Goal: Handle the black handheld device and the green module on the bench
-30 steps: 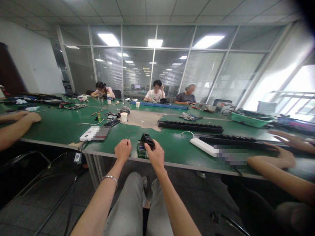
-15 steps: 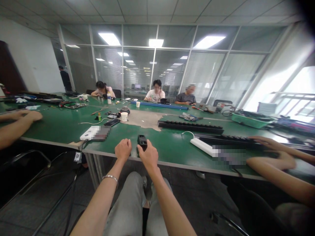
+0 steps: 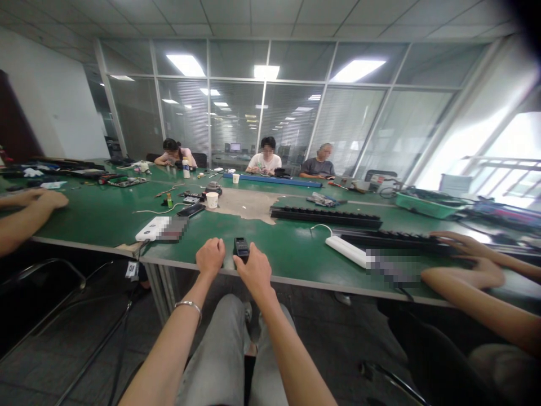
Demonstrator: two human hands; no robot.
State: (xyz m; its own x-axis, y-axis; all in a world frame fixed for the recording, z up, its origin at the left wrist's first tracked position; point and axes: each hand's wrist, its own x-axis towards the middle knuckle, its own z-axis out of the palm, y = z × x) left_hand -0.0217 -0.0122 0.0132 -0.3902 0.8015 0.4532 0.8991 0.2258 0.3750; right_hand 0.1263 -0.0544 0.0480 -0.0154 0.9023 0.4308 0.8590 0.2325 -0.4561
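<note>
At the near edge of the green table (image 3: 291, 254), my right hand (image 3: 256, 268) grips a small black block-like part (image 3: 241, 247) with recesses in its upper face. The thumb presses along its near side. Just left of it, my left hand (image 3: 210, 258) rests on the table, fingers curled closed; whatever they may hold is hidden. A gap separates this hand from the black part.
A white power bank (image 3: 153, 228) lies to the left and a white bar-shaped device (image 3: 349, 251) to the right. Beyond are a paper cup (image 3: 212, 199), a long black slotted strip (image 3: 325, 216) and a green basket (image 3: 426, 206). Co-workers' arms (image 3: 469, 276) reach in at both sides.
The black part has tilted and sits slightly lower in my right hand, so its upper face looks different. My left hand keeps its place. The view shifts slightly.
</note>
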